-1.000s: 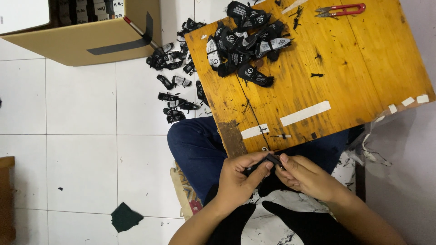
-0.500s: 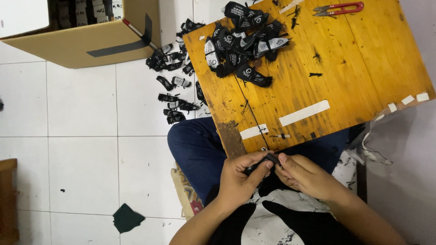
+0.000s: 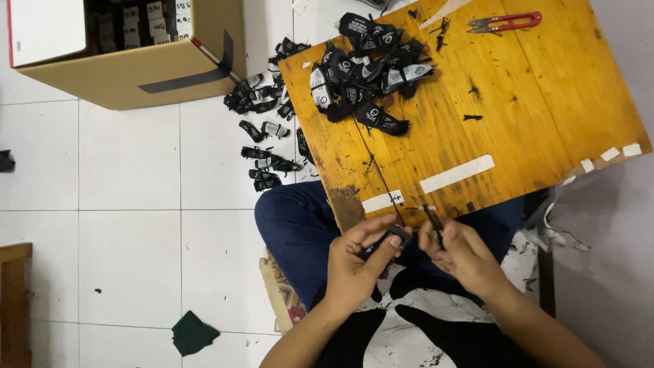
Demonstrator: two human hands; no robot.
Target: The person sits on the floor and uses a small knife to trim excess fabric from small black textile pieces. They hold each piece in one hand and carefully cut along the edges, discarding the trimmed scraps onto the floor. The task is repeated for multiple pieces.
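My left hand [image 3: 354,262] pinches a small black fabric piece [image 3: 394,237] just below the near edge of a low wooden table [image 3: 504,116]. My right hand [image 3: 460,255] is close beside it, fingers closed on a thin dark strand [image 3: 433,219] that rises from between the fingers. Both hands hover over my lap, above blue jeans [image 3: 300,232]. A pile of black and white fabric labels [image 3: 364,75] lies at the far left of the table. Red thread snips [image 3: 504,22] rest at the table's far edge.
More black labels [image 3: 262,129] are scattered on the white tiled floor left of the table. An open cardboard box [image 3: 136,51] stands at the upper left. White tape strips [image 3: 456,174] stick to the tabletop. A dark green scrap [image 3: 194,332] lies on the floor.
My hands have drawn slightly apart; the right hand now pulls a thin dark strand up and away from the black piece. The view has shifted a little.
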